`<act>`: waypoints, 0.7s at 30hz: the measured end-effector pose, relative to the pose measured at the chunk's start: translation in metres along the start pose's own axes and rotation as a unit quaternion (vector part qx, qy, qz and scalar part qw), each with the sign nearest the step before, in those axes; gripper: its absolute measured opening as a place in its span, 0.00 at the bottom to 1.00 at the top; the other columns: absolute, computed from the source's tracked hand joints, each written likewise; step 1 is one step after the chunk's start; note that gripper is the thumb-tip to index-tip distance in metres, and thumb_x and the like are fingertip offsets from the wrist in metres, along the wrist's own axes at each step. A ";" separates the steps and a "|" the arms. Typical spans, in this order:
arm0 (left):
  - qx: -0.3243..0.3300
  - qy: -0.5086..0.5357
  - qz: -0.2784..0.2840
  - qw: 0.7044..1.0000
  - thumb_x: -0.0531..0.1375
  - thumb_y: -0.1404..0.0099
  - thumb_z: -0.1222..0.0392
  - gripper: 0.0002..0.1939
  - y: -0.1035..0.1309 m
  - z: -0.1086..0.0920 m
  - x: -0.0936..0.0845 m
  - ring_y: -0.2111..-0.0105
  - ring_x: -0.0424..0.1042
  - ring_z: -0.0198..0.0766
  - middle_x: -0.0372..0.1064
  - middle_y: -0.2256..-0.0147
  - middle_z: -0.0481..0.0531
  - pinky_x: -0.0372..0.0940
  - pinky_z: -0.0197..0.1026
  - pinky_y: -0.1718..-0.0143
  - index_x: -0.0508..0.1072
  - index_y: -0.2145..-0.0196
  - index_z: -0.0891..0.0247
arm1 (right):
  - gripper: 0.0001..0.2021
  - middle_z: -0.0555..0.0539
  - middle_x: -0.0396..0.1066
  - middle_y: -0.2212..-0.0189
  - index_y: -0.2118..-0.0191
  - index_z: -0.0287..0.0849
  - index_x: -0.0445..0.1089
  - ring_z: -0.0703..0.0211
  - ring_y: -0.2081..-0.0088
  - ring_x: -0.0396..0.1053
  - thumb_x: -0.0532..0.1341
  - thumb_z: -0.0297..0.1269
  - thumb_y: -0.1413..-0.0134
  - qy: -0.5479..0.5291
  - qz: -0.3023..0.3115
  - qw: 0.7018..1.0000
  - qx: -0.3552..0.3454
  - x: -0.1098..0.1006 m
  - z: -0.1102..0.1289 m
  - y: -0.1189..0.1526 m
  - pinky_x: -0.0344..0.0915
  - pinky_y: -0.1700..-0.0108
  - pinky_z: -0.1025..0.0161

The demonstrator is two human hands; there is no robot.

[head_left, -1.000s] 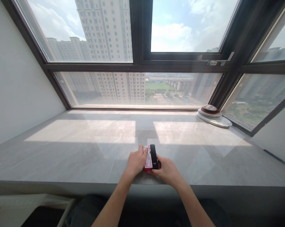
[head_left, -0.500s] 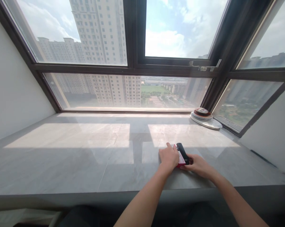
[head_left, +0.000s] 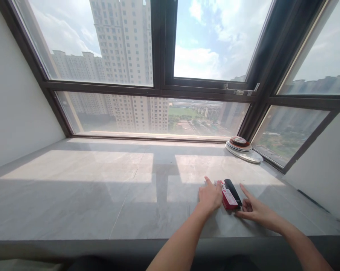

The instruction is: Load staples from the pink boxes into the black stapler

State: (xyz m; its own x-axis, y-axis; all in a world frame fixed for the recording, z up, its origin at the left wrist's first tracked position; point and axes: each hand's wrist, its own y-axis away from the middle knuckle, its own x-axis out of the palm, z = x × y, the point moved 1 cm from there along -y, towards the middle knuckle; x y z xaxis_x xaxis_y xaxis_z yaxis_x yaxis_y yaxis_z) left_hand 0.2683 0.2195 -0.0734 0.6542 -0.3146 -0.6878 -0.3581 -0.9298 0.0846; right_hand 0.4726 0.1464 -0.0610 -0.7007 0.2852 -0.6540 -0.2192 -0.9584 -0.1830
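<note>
A small red-and-white box (head_left: 229, 199) lies on the pale stone sill. Along its right side is a long black object (head_left: 232, 190) that looks like a stapler. My left hand (head_left: 211, 195) is palm down at the box's left, fingers apart, one digit touching its far left part. At the near right end of the pair is my right hand (head_left: 257, 212). Its index finger stretches forward away from the black object, and its thumb reaches toward the box's near edge; whether it touches is unclear. The other right fingers are curled.
A stack of plates (head_left: 239, 148) stands in the far right corner of the sill (head_left: 87, 207), against the window frame. A thin dark strip (head_left: 312, 200) runs along the foot of the right wall. The sill's front edge is close to my body.
The box and black object have shifted right and a little nearer. My left hand moved right with them. My right hand has loosened from the black object and extended its index finger.
</note>
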 end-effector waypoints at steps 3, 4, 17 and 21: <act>0.012 0.006 -0.001 1.000 0.41 0.27 0.38 0.42 0.030 0.044 -0.027 0.46 0.70 0.58 0.72 0.49 0.74 0.56 0.55 0.44 0.41 0.28 0.73 | 0.52 0.52 0.68 0.79 0.28 0.40 0.51 0.55 0.78 0.65 0.69 0.55 0.57 -0.015 0.052 0.998 0.012 0.000 0.013 0.015 0.64 0.71 0.59; 0.022 0.008 0.000 1.000 0.45 0.28 0.39 0.41 0.041 0.061 -0.038 0.49 0.72 0.56 0.74 0.51 0.70 0.59 0.52 0.47 0.45 0.29 0.70 | 0.49 0.53 0.67 0.79 0.28 0.41 0.51 0.55 0.77 0.65 0.66 0.56 0.52 -0.024 0.044 0.999 0.005 0.007 0.024 0.021 0.64 0.71 0.59; 0.027 -0.328 -0.215 0.919 0.47 0.26 0.48 0.26 0.155 0.224 -0.165 0.30 0.45 0.52 0.48 0.30 0.52 0.42 0.59 0.33 0.59 0.32 0.49 | 0.33 0.52 0.42 0.27 0.27 0.52 0.46 0.45 0.26 0.32 0.48 0.53 0.33 0.192 0.181 0.953 -0.150 0.202 0.149 0.038 0.26 0.29 0.41; 0.006 -0.350 -0.178 0.920 0.43 0.25 0.45 0.29 0.155 0.231 -0.162 0.28 0.40 0.50 0.41 0.28 0.49 0.39 0.61 0.32 0.51 0.29 0.48 | 0.34 0.55 0.36 0.26 0.26 0.52 0.43 0.42 0.26 0.26 0.43 0.57 0.33 0.251 0.142 0.949 -0.125 0.213 0.152 0.037 0.24 0.30 0.41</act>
State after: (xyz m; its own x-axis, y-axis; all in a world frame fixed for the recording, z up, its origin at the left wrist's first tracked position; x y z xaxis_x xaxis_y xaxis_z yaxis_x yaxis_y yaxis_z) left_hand -0.0471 0.1707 -0.1150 0.1445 0.2124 -0.9664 -0.2143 -0.9468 -0.2401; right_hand 0.2119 0.1741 -0.0958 -0.2815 0.0311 -0.9591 0.1417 -0.9872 -0.0736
